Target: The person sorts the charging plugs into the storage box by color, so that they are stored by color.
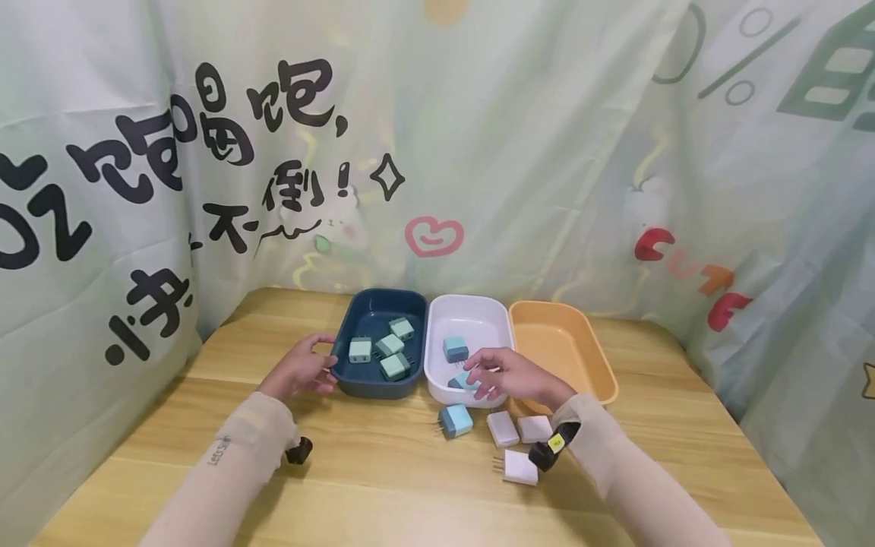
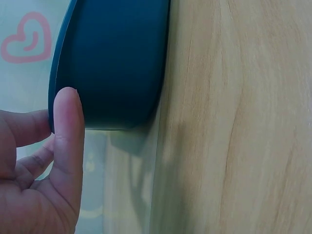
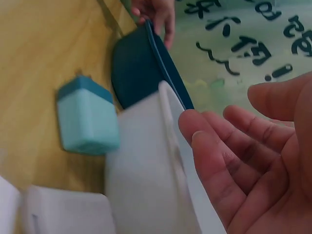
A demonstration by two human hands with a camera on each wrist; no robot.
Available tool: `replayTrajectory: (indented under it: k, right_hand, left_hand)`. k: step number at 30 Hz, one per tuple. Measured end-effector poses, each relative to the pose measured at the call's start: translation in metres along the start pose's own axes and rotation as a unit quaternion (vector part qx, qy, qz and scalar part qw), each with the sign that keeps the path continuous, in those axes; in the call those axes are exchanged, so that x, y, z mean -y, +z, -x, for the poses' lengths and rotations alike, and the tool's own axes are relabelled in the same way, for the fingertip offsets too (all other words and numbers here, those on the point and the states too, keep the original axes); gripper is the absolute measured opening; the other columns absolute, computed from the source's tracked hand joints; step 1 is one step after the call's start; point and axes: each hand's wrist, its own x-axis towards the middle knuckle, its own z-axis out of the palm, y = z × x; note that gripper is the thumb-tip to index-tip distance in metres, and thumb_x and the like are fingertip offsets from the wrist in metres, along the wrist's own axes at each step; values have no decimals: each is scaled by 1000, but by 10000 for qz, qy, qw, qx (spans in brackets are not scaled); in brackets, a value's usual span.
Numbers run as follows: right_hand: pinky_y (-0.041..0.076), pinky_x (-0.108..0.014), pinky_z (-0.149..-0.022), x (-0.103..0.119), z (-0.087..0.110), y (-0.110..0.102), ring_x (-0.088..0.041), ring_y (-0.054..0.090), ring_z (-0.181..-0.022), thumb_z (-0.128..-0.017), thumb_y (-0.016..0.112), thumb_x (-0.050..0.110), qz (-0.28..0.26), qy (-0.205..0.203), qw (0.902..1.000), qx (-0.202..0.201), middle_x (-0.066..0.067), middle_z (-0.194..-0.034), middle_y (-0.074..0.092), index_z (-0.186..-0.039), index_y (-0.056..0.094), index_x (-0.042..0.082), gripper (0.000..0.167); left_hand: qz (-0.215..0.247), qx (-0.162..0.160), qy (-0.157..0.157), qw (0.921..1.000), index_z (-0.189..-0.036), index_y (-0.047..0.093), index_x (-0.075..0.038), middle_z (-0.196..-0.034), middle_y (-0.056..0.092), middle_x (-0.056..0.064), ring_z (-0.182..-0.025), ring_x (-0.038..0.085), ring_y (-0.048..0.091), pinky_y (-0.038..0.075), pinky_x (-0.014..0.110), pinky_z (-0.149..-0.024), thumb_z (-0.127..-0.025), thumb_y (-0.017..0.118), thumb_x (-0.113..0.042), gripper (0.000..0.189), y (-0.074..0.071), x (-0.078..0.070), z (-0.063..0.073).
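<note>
At the left corner of the dark blue bin (image 1: 379, 389), my left hand (image 1: 305, 368) pinches the rim. In the left wrist view the thumb (image 2: 68, 131) lies on the outer wall and the other fingers are behind the rim. My right hand (image 1: 513, 372) hovers over the front of the white bin (image 1: 437, 384), fingers loosely bent and nothing between them. Two blue chargers, one of them a blue charger (image 1: 455, 349), lie in the white bin; the hand partly covers the other. Several pale green chargers (image 1: 360, 349) lie in the dark blue bin.
An orange bin (image 1: 567, 342) stands right of the white one. On the wooden table in front lie a blue charger (image 1: 456, 420) and three pale pink chargers, the nearest being a pink charger (image 1: 519, 467) by my right wrist. A printed curtain (image 1: 519, 152) hangs behind.
</note>
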Motion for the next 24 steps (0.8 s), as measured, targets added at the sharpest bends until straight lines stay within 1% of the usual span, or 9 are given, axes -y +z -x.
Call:
replayTrajectory:
  k: [4,7,9,11,14,17,18,20,24]
  right_hand:
    - [55,-35,-69,-5,10,11,-33,66,-85,-93,54,1,128,-253,9990,341,-18,-103,63,-116,57,-8,25]
    - [54,-31,-69,-11,16,18,-33,66,-85,-96,54,6,511,-391,9963,562,-18,-107,63,-117,59,-5,24]
    - [53,-28,-68,-15,20,22,-26,66,-83,-97,56,8,811,-384,9942,593,-14,-105,64,-118,60,-2,24]
    - [51,-24,-64,-18,22,27,-18,64,-76,-97,57,10,1159,-392,9907,587,-9,-99,67,-120,61,2,25]
    - [48,-22,-57,-21,23,34,-8,60,-67,-96,60,12,1460,-400,9865,630,-5,-90,67,-124,61,7,29]
    - [47,-22,-55,-23,24,40,-5,58,-63,-95,62,14,1571,-513,9840,670,-4,-95,67,-127,60,7,33]
    - [47,-22,-54,-23,24,41,-5,58,-63,-95,62,14,1573,-544,9838,660,-5,-96,67,-127,60,6,33]
    - [49,-23,-55,-23,23,43,-6,59,-64,-93,65,13,1607,-623,9832,593,-4,-103,65,-125,60,5,34]
    - [51,-24,-63,-25,22,46,-8,61,-70,-87,72,12,1784,-773,9788,637,-7,-108,65,-123,61,2,38]
  left_hand:
    - [-3,2,-40,10000,-144,34,-7,-109,52,26,-73,23,60,58,35,-60,-101,44,-2,45,0,0,0]
    - [-34,25,-67,10000,-145,33,-7,-110,52,26,-74,24,60,58,35,-61,-101,44,-3,46,0,-2,0]
    - [-47,40,-58,10000,-145,33,-7,-111,52,27,-75,25,60,58,35,-61,-101,44,-3,46,-1,-2,1]
    - [-59,41,-37,10000,-145,32,-6,-111,52,27,-75,25,61,58,35,-61,-101,44,-3,46,-1,-2,1]
    - [-37,51,-61,10000,-145,32,-6,-110,51,27,-73,24,61,58,35,-60,-100,44,-1,47,-1,-1,2]
    - [-5,39,-116,9999,-145,32,-7,-108,52,26,-72,24,60,58,35,-60,-100,45,-1,47,-1,1,3]
    - [-1,43,-117,9999,-145,32,-7,-108,52,26,-73,24,60,58,36,-60,-100,45,-2,47,-1,1,2]
    - [-19,30,-109,9999,-145,33,-8,-108,52,25,-74,24,60,58,36,-61,-101,45,-3,46,-1,0,2]
    - [-96,12,-122,9999,-146,33,-8,-110,52,26,-77,25,60,58,36,-62,-101,45,-5,46,-1,-3,1]
